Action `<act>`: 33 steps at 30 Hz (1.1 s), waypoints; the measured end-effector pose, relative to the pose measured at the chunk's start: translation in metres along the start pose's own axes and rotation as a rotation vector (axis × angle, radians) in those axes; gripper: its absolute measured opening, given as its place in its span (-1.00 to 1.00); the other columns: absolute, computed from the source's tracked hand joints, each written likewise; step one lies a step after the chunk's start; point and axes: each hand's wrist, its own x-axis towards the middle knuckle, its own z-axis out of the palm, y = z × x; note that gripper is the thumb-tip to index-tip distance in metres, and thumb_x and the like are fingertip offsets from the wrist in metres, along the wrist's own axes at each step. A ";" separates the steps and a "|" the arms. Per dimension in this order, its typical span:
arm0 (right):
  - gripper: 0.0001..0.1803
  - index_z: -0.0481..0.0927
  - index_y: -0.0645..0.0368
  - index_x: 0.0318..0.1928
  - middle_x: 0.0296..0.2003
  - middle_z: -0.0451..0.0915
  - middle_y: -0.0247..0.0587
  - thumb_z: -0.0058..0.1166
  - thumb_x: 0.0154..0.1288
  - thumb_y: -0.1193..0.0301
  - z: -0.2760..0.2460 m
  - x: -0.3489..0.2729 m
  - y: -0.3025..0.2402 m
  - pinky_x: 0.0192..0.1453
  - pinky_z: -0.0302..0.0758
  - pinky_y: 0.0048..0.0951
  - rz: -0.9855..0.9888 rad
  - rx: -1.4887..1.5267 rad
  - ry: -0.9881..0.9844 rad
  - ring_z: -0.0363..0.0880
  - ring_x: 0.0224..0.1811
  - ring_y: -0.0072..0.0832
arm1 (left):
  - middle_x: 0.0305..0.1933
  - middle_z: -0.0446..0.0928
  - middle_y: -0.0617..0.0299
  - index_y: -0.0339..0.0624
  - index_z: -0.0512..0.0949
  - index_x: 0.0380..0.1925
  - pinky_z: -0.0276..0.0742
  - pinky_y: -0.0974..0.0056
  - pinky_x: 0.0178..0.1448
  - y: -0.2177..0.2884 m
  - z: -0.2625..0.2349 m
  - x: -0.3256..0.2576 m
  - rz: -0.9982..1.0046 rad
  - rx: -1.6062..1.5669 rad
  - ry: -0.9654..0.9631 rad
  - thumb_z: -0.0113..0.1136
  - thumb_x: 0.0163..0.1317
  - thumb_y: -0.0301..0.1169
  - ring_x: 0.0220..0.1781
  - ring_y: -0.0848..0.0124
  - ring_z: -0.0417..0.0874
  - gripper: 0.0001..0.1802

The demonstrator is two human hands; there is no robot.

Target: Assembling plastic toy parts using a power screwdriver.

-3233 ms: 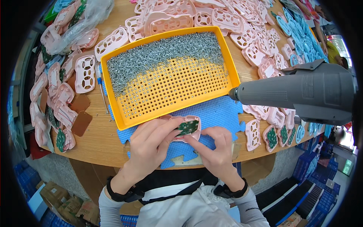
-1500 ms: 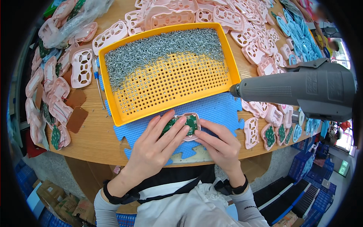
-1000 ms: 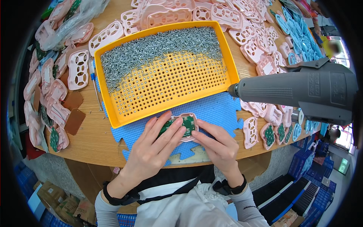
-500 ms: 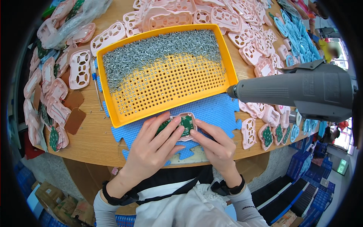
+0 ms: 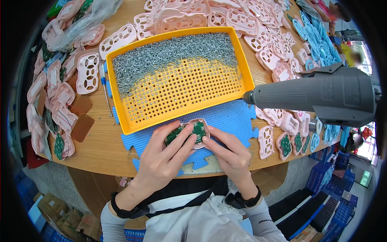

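Note:
Just over the blue foam mat (image 5: 236, 117), a pink plastic shell with a green circuit board (image 5: 198, 131) in it is held between both hands. My left hand (image 5: 163, 149) lies across its left part, fingers over the board and hiding much of it. At the shell's right rim, my right hand (image 5: 227, 151) grips with thumb and fingertips. Directly beyond stands a yellow tray (image 5: 181, 115) with a holed plate, with silver screws (image 5: 173, 50) heaped along its far side and some seated in the holes.
A grey power screwdriver (image 5: 314, 94) reaches in from the right, its tip at the tray's corner. Left of the tray lies a screwdriver (image 5: 105, 86). Pink shells (image 5: 87, 72) crowd the left and far table; several boarded shells (image 5: 285, 145) sit at right, light-blue parts (image 5: 316, 38) far right.
The left fingers have shifted slightly over the board, showing more of its left end. Both hands keep hold of the shell. The view has moved a little.

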 end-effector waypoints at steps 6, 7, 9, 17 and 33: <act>-0.61 0.64 0.25 -0.14 -0.05 0.58 -0.02 0.14 -0.10 0.68 -0.002 0.000 0.002 -0.11 0.57 -0.39 -0.043 0.018 -0.016 0.61 -0.10 -0.23 | 0.10 0.50 0.22 -0.24 0.57 -0.08 0.53 0.17 -0.05 0.003 -0.005 0.004 0.000 0.061 -0.068 0.30 -0.08 -0.44 -0.01 0.13 0.48 -0.54; -0.61 0.64 0.25 -0.14 -0.05 0.58 -0.02 0.14 -0.10 0.68 -0.002 0.000 0.002 -0.11 0.57 -0.39 -0.044 0.017 -0.017 0.61 -0.10 -0.23 | 0.10 0.50 0.23 -0.23 0.57 -0.07 0.53 0.17 -0.04 0.003 -0.005 0.004 -0.019 0.040 -0.073 0.31 -0.09 -0.44 0.00 0.12 0.48 -0.53; -0.61 0.64 0.24 -0.14 -0.06 0.58 -0.02 0.14 -0.09 0.68 -0.001 0.001 0.002 -0.11 0.57 -0.38 -0.046 0.023 -0.014 0.62 -0.11 -0.23 | 0.10 0.50 0.23 -0.23 0.57 -0.07 0.53 0.16 -0.05 0.003 -0.004 0.002 -0.015 0.043 -0.064 0.31 -0.09 -0.44 0.00 0.12 0.48 -0.53; -0.62 0.64 0.24 -0.14 -0.07 0.59 -0.03 0.14 -0.07 0.68 0.000 0.000 0.001 -0.11 0.57 -0.39 -0.049 -0.010 -0.016 0.62 -0.13 -0.24 | 0.08 0.50 0.19 -0.27 0.59 -0.11 0.54 0.13 -0.06 0.002 0.000 -0.002 -0.008 0.020 -0.009 0.31 -0.08 -0.45 0.02 0.10 0.47 -0.57; 0.15 0.27 0.26 0.17 -0.29 0.45 -0.07 -0.47 -0.02 -0.57 -0.055 0.099 0.009 -0.10 0.36 -0.34 0.043 0.900 0.359 0.43 -0.29 -0.36 | 0.07 0.49 0.11 -0.32 0.55 -0.09 0.51 0.06 0.07 0.000 -0.005 -0.004 -0.046 -0.062 -0.033 0.15 -0.07 -0.51 0.04 0.09 0.46 -0.56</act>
